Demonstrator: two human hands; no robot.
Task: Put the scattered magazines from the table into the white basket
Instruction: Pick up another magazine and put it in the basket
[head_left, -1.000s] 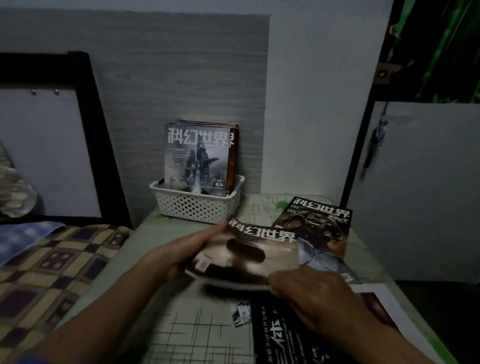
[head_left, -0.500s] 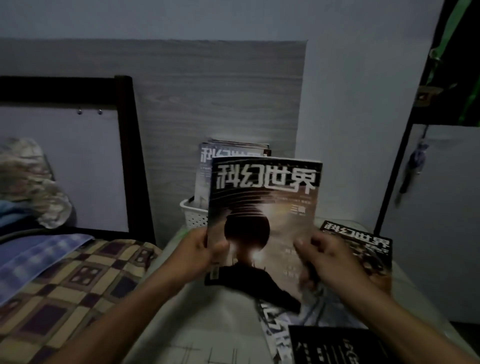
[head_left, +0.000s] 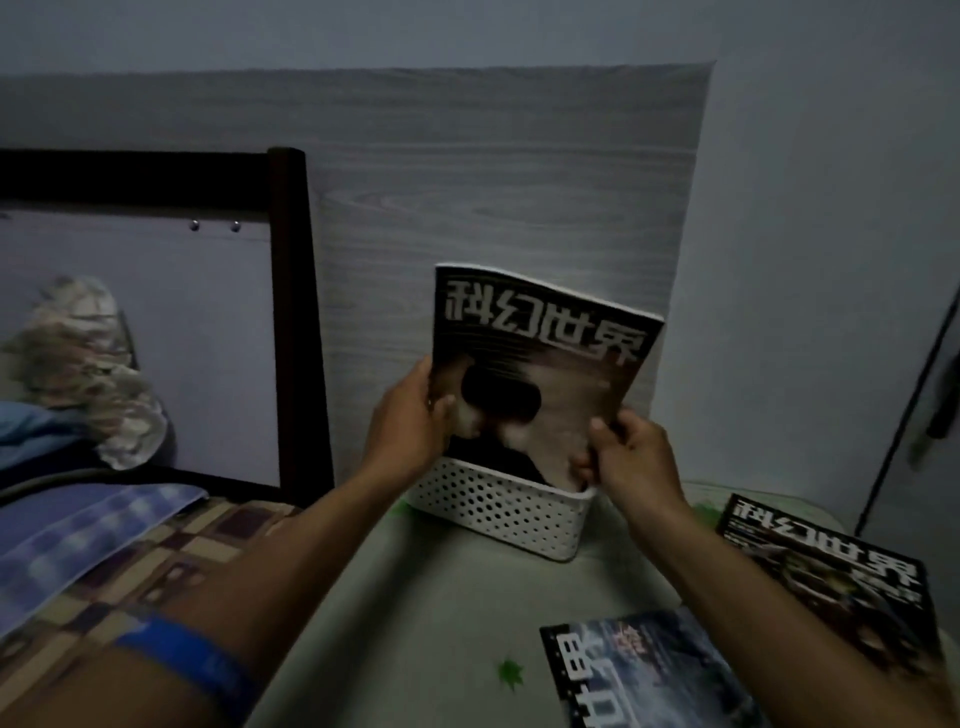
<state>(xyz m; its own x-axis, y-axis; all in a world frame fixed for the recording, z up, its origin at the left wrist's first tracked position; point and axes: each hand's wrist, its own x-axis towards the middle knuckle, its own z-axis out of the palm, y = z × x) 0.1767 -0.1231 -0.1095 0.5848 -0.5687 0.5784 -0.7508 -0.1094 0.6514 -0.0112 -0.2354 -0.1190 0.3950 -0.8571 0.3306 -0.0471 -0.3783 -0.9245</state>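
Table (head_left: 426, 613): big pale top w/ little green marks. It holds the basket at the back and 2 loose mags near the front right, so the job is not done yet.
Wood wall panel (head_left: 493, 171): right behind the basket. Prob gives the standing mags something to lean on.
Held magazine (head_left: 540, 364): dark cover, big white letters. It stands up, tipped a bit, bottom edge already down inside the basket. Held tall so it slips in on its edge and takes less room.
White basket (head_left: 498, 512): small, holes in its wall, at the back of the table by the panel. Can't see other mags in it; the held one blocks the view.
Dark mag (head_left: 831, 577): lies flat on the table, right side, well apart from the basket.
Blue mag (head_left: 649, 670): flat at the front edge, just beside the dark one. Partly cut off by the frame.
Left hand (head_left: 410, 421): clamped on the left edge of the held mag, thumb in front. Keeps it from flopping.
Right hand (head_left: 623, 452): pinching the lower right corner, just above the basket rim. Prob steers that corner down.
Next, I think: let go, then get the other 2.
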